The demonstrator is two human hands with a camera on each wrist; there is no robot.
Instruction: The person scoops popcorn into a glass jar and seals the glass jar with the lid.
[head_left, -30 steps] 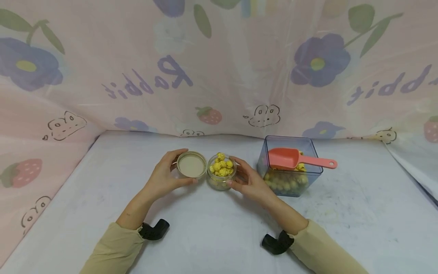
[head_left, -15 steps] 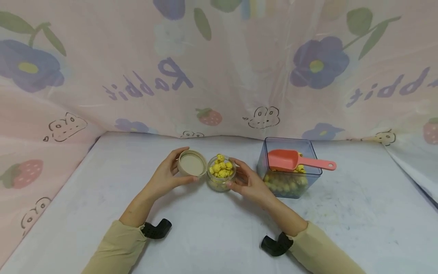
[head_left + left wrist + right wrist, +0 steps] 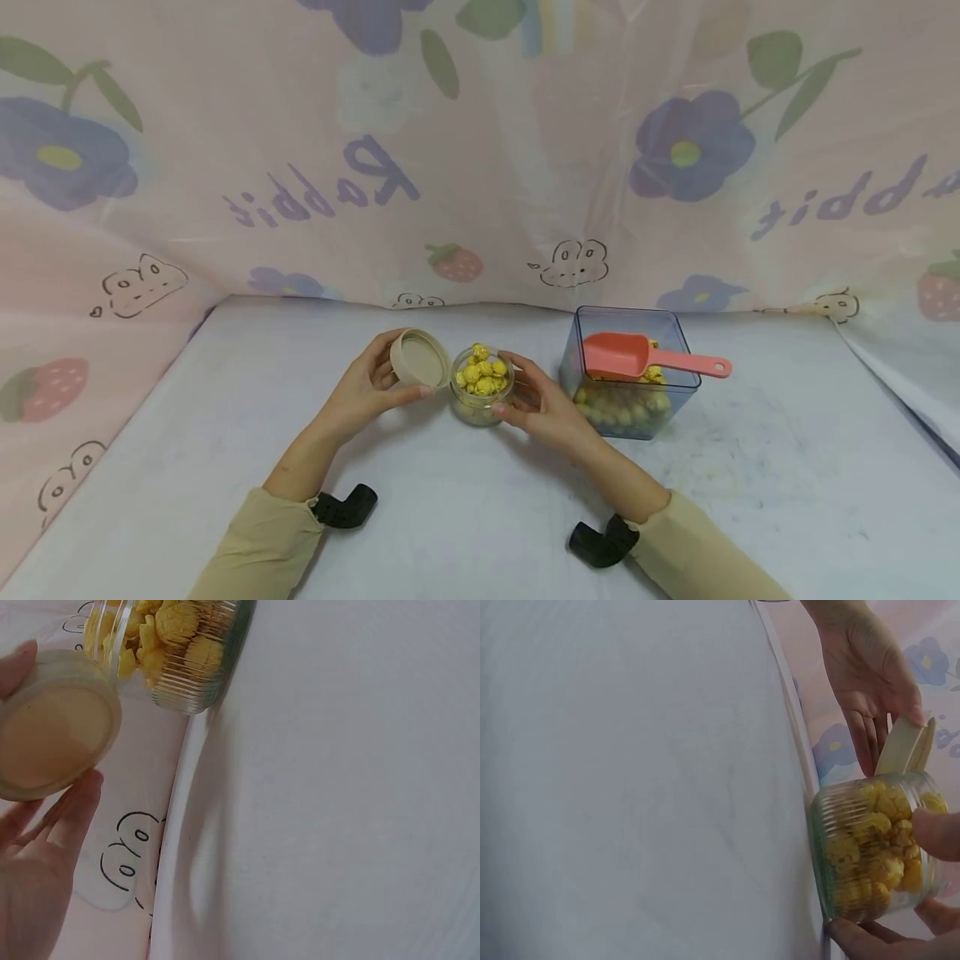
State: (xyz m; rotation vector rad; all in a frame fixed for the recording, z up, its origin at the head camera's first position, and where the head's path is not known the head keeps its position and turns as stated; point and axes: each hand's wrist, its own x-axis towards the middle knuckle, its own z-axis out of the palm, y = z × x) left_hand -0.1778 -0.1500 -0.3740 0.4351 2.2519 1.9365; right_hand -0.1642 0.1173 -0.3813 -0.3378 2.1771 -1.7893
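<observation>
A cream lid [image 3: 420, 362] is pinched at its rim by my left hand [image 3: 365, 388], tilted with its hollow side facing the head camera. In the left wrist view the lid [image 3: 60, 731] shows its flat outer face. Just right of it, a ribbed glass jar [image 3: 480, 414] stands upright on the table, filled with yellow popcorn [image 3: 482, 372] that heaps above the rim. My right hand [image 3: 551, 412] grips the jar's right side; in the right wrist view its thumb and fingers lie around the jar [image 3: 866, 859].
A clear bluish square container [image 3: 633, 396] partly filled with popcorn stands right of the right hand. A coral-pink scoop [image 3: 637, 357] lies across its top, its handle over the right rim. A patterned pink cloth [image 3: 495, 167] hangs behind the white table [image 3: 480, 525].
My left hand has tipped the lid from nearly level to a steeper slant beside the jar. My right hand keeps its grip on the jar. The head view has shifted slightly.
</observation>
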